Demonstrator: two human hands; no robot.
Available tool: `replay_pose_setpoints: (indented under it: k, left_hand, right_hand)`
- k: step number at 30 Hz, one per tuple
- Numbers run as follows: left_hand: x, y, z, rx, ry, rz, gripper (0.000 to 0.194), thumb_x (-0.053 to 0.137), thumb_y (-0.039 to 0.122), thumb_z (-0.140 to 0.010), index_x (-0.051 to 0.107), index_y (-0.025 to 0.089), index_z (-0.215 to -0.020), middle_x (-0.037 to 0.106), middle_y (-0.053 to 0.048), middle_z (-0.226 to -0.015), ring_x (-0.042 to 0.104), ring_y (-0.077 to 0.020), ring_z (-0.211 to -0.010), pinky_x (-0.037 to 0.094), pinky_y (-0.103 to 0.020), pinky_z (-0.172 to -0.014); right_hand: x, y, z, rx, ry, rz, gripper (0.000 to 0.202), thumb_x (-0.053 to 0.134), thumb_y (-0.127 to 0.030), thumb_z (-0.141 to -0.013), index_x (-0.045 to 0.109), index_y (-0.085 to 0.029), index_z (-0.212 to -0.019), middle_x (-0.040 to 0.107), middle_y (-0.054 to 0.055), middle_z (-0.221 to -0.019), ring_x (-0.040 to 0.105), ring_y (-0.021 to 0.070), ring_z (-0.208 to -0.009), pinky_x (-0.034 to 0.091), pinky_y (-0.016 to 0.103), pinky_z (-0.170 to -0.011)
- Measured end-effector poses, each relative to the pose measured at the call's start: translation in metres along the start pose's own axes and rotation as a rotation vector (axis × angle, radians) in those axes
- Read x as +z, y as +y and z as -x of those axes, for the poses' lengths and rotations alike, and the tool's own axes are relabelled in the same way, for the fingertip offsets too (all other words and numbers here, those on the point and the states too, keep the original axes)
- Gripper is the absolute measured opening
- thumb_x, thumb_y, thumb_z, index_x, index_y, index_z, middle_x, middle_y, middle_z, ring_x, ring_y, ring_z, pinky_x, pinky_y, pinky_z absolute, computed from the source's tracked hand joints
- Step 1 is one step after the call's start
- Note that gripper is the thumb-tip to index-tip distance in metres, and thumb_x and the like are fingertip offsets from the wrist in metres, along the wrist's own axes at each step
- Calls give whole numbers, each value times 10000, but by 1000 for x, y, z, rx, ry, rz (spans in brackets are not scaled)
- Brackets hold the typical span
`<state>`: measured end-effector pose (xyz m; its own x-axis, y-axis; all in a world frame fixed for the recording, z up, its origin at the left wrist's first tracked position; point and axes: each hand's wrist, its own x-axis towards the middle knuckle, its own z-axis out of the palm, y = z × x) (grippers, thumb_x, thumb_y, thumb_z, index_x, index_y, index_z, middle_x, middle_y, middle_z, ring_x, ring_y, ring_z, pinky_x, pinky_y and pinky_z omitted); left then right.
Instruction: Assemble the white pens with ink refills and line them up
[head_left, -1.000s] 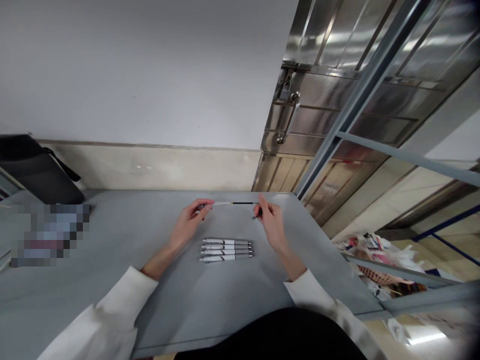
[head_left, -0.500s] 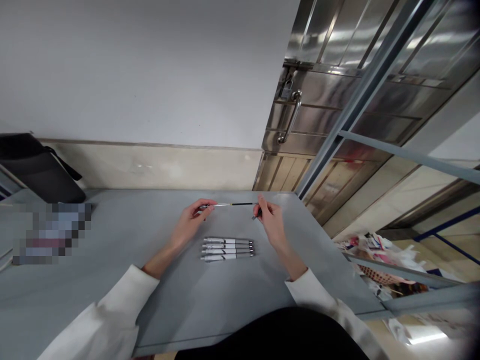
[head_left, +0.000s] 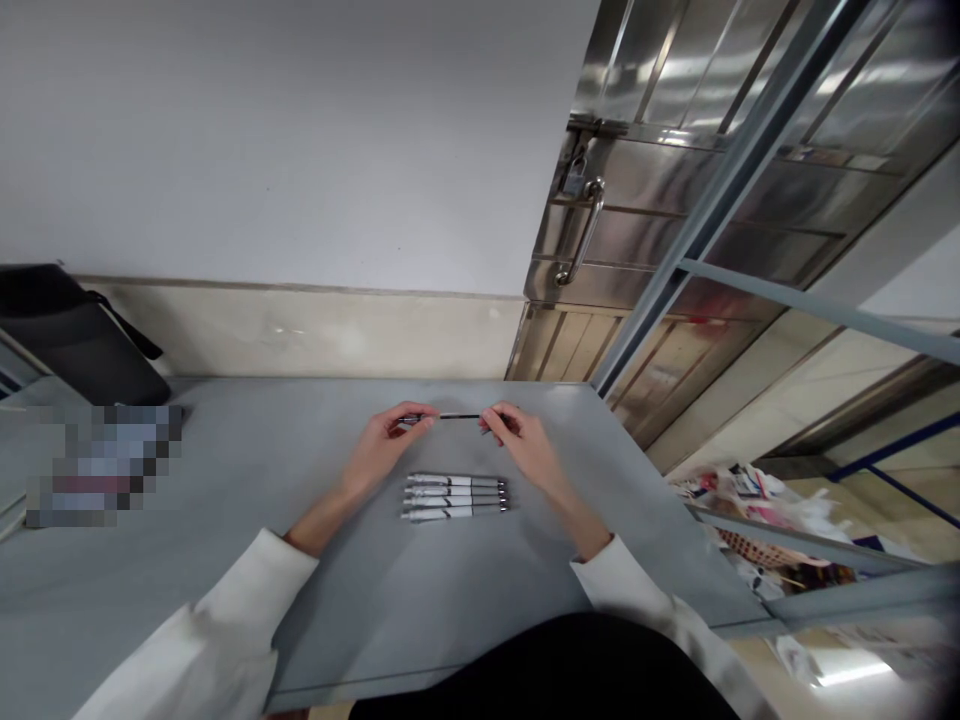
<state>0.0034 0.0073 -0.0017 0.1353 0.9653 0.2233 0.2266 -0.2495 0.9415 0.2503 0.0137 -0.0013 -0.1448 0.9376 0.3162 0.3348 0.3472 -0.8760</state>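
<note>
My left hand (head_left: 386, 440) is closed on a pen barrel (head_left: 411, 420) above the grey table. From the barrel a thin dark pen refill (head_left: 461, 416) runs level across to my right hand (head_left: 517, 435), whose fingers pinch its right end. A small dark piece, too small to make out clearly, also shows at my right fingers. Just below both hands, several white and silver pens (head_left: 456, 497) lie side by side on the table, their tips pointing right.
The grey table (head_left: 360, 620) meets a wall behind. A black case (head_left: 90, 340) and a blurred-out item (head_left: 105, 465) are at the left. A metal post (head_left: 705, 220) rises at the right corner, with bagged items (head_left: 787, 510) beyond.
My right hand has moved left, closer to my left hand, and less of the refill shows between them. My left hand has hardly moved.
</note>
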Motion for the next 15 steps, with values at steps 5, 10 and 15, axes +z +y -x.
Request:
replay_pose_setpoints:
  k: [5,10,15]
  left_hand:
    - [1,-2,0,-18,10,-10,338,698,517,-910,790,241,-1082,782,-37,-1048,623,-169,-715,476,-288,-655]
    - [0,-1,-1,-18,57,10,334,698,514,-910,785,243,-1085,754,-27,-979,589,-159,-693,468,-288,-654]
    - [-3,1,-2,15,116,-3,302,689,486,-911,779,244,-1067,738,-29,-931,599,-183,-736,505,-320,-723]
  right_hand:
    - [1,2,-2,19,9,-47,462,544,-639,-992,752,-237,-898,716,29,-761,610,192,-668,490,324,-663]
    - [2,14,-5,28,67,-179,451,491,-611,-1009,740,-235,-1003,771,63,-921,638,189,-690,531,360,-723]
    - [2,19,-7,6,123,-233,378,537,-597,-992,646,-246,-1077,792,91,-1078,711,203,-777,563,400,-815]
